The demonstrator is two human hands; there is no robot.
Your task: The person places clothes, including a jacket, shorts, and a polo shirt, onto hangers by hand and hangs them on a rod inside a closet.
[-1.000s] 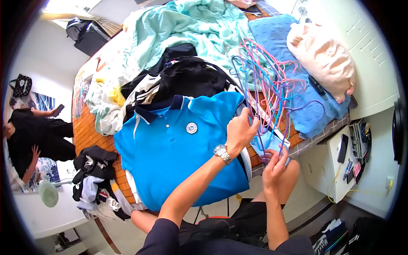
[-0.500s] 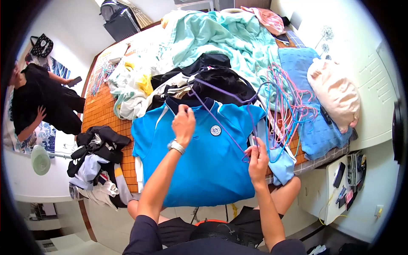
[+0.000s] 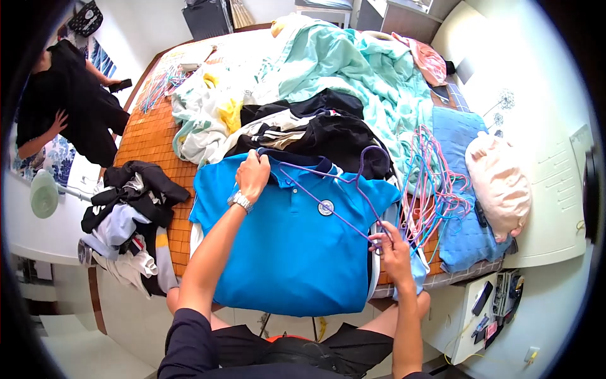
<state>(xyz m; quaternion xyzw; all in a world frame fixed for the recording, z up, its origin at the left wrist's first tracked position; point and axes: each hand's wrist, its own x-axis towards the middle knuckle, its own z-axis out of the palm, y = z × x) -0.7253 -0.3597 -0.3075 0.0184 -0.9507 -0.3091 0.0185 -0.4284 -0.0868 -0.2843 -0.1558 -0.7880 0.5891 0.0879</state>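
Observation:
A blue polo shirt (image 3: 287, 252) with a dark collar and a round chest badge lies spread in front of me. My left hand (image 3: 252, 178) is closed on the left side of its collar. My right hand (image 3: 392, 254) grips one end of a purple clothes hanger (image 3: 368, 201). The hanger slants over the shirt's upper right part, its other end near the collar opening and its hook pointing up and away. Whether that end is inside the neck is hard to make out.
Dark and white clothes (image 3: 328, 136) and a mint-green blanket (image 3: 341, 63) lie behind the shirt. Pink and blue hangers (image 3: 435, 189) lie right, beside a blue towel (image 3: 451, 151) and a pale pink pillow (image 3: 499, 183). Another clothes pile (image 3: 136, 215) is left. A person (image 3: 69, 101) stands far left.
The hanger has come down from beyond the collar to the neck area. My left hand has moved to the collar's left edge. The whole view has shifted slightly.

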